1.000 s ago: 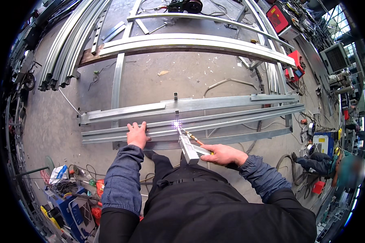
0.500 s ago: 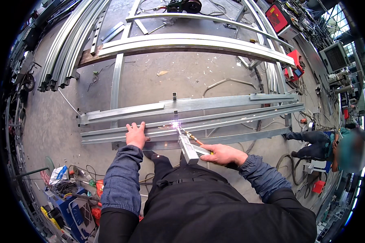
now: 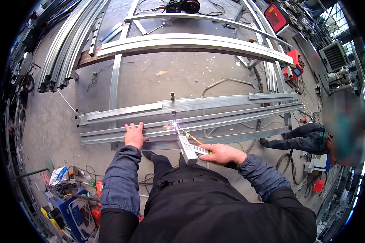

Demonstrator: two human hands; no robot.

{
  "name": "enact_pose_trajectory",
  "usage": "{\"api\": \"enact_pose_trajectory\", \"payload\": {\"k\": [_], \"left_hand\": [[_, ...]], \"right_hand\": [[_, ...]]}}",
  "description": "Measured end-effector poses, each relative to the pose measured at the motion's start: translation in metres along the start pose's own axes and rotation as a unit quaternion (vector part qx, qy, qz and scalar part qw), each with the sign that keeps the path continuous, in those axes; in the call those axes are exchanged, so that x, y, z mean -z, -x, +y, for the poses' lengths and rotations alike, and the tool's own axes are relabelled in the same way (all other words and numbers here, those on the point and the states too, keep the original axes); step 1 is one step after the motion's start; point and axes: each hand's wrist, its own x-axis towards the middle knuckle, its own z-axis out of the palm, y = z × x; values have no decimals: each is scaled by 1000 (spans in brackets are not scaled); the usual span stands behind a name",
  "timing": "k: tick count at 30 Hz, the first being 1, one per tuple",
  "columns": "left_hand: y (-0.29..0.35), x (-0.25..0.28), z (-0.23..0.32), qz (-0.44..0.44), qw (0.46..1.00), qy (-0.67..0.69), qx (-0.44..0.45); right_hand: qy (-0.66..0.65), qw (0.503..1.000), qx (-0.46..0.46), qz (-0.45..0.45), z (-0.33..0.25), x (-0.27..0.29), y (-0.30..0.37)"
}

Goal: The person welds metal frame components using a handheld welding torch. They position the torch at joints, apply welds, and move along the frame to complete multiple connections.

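My right hand [image 3: 225, 155] is closed around the handle of a grey, box-bodied welding gun [image 3: 187, 150] with brass and orange fittings along its side. Its tip meets a long galvanized steel profile [image 3: 231, 120], where a bright violet-white glow [image 3: 174, 124] hides the exact contact point. To the left of that glow, my left hand [image 3: 134, 135] lies on the same profile, fingers spread and pressing on its top. Just beyond, a short square tube [image 3: 174, 113] stands beside the profile. A second long steel bar [image 3: 182, 105] runs roughly parallel behind it.
Stacked steel tubes [image 3: 71, 44] lie at the far left. A metal frame with a broad beam [image 3: 190, 41] spans the back. At right a co-worker [image 3: 312, 137] stands near cables. Red machines [image 3: 295, 67] stand behind, and a blue machine [image 3: 78, 212] is at lower left.
The co-worker at right has stepped closer to the steel bars. Orange sparks now show left of the glow. My hands keep nearly the same places on the profile and the gun.
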Motion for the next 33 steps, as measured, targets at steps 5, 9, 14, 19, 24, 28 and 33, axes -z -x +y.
{"api": "enact_pose_trajectory", "payload": {"k": [5,9,14,19,24,28,33], "left_hand": [[1,-2,0,11,1000,-8,2],[1,0,2,13,1000,-4,1],[4,0,-1,24,1000,-1,0],[3,7,-3,30,999,-5,-28],[5,10,-6,20,999,-20,-34],[7,11,-9,34,997,-29,-67],[-5,-30,-20,124,984,-43,-124]], "right_hand": [[-4,1000,11,-3,1,-1,-1],[-6,1000,23,6,11,-5,-4],[-8,1000,9,-1,-1,-3,0],[-42,999,5,-1,-8,-3,8],[-154,988,-3,-15,-24,-7,37],[-251,967,-9,-32,-24,5,54],[-300,952,-51,-47,-56,65,75]]}}
